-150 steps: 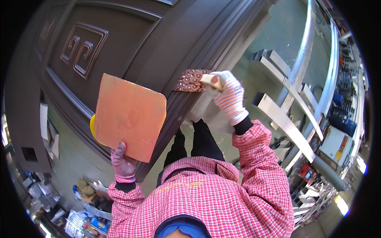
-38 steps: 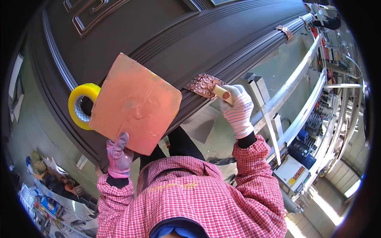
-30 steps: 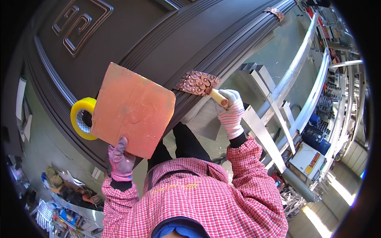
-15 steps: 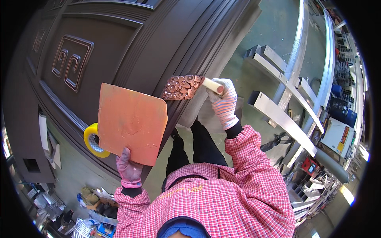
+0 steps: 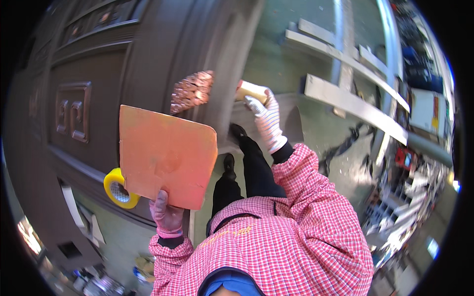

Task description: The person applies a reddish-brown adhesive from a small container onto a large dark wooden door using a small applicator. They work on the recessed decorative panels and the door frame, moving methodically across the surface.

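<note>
My right hand [image 5: 266, 116], in a striped glove, is closed round a short cream roll [image 5: 253, 91] with a reddish end pointing left. What the roll is made of does not show. It is held apart from the copper-coloured embossed ornament [image 5: 192, 92] on the dark panelled door [image 5: 158, 64]. My left hand [image 5: 167, 214], in a pinkish glove, grips the lower edge of a flat orange-brown board [image 5: 168, 155] with its thumb on top; its other fingers are hidden underneath. The board's face carries smears, and it covers part of the door just below the ornament.
A yellow tape roll [image 5: 120, 189] sits beside the board's left edge, partly hidden by it. Metal box sections [image 5: 353, 108] lie on the right, with a white machine [image 5: 428, 111] beyond them. Dark straps [image 5: 345, 143] lie on the floor; my feet stand below the door's edge.
My right hand has moved left and turned the roll, so its reddish end now faces the door. The roll no longer overlaps the ornament. The whole view has shifted, with some blur.
</note>
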Demonstrator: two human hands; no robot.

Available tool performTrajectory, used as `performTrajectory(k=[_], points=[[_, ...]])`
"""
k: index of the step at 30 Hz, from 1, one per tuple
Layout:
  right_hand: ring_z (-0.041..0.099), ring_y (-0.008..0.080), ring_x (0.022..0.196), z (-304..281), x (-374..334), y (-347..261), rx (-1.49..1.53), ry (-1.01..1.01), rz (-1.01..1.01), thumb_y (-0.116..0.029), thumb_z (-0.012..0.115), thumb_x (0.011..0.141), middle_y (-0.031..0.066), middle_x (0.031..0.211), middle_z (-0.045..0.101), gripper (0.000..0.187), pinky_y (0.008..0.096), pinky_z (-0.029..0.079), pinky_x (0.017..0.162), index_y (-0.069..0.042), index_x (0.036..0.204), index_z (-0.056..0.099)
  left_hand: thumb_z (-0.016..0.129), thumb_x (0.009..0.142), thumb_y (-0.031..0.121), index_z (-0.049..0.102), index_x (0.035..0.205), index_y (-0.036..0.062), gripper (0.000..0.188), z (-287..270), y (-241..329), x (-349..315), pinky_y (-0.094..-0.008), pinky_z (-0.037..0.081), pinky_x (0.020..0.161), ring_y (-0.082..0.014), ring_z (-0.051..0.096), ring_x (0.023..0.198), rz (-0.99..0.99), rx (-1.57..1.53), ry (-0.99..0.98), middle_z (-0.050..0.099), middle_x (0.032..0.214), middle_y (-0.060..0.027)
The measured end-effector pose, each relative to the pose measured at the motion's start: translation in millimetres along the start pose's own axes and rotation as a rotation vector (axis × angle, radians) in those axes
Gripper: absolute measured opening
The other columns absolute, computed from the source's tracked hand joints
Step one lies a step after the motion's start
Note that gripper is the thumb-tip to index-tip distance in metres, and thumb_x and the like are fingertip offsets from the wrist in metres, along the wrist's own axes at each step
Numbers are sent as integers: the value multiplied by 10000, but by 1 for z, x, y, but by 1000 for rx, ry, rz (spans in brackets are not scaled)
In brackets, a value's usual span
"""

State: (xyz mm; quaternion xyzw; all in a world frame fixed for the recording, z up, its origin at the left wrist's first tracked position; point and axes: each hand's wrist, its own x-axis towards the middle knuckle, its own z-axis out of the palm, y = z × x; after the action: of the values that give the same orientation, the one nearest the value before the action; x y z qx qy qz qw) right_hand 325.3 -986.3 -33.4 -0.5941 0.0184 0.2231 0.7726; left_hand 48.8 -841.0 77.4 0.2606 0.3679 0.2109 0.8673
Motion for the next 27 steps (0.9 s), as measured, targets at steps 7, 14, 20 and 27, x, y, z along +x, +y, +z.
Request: performTrajectory(k=[7, 14, 20, 27], points=[[578, 148, 1005, 31, -156, 42, 161, -130, 188, -196, 646, 934, 50, 1146, 625, 412, 295, 481, 912, -36, 1299, 540, 696, 886, 138, 435, 1419, 89, 595, -8, -33, -18, -471, 510, 999, -266, 559, 1219, -308, 317, -144, 522, 1363, -81], [541, 230, 1125, 14, -219, 69, 37, -190, 156, -273, 735, 824, 122, 1237, 576, 642, 339, 451, 985, -27, 1358, 477, 732, 841, 187, 426, 1423, 45, 673, 0, -71, -33, -435, 504, 1001, -276, 553, 1224, -452, 539, -206, 536, 1353, -104], [508, 301, 1228, -60, -252, 136, -75, -27, 169, -339, 811, 730, 183, 1314, 533, 844, 377, 426, 1048, -20, 1408, 423, 753, 812, 211, 416, 1437, 38, 730, -14, -116, -32, -457, 467, 1032, -285, 545, 1238, -352, 646, -245, 520, 1382, -120], [432, 375, 1336, -279, -279, 350, -877, 530, 848, -383, 917, 595, 221, 1494, 350, 1180, 421, 412, 1097, -60, 1514, 250, 757, 802, 187, 381, 1482, 112, 781, -79, -222, 3, -483, 456, 1044, -305, 499, 1285, -379, 710, -140, 476, 1423, -97]])
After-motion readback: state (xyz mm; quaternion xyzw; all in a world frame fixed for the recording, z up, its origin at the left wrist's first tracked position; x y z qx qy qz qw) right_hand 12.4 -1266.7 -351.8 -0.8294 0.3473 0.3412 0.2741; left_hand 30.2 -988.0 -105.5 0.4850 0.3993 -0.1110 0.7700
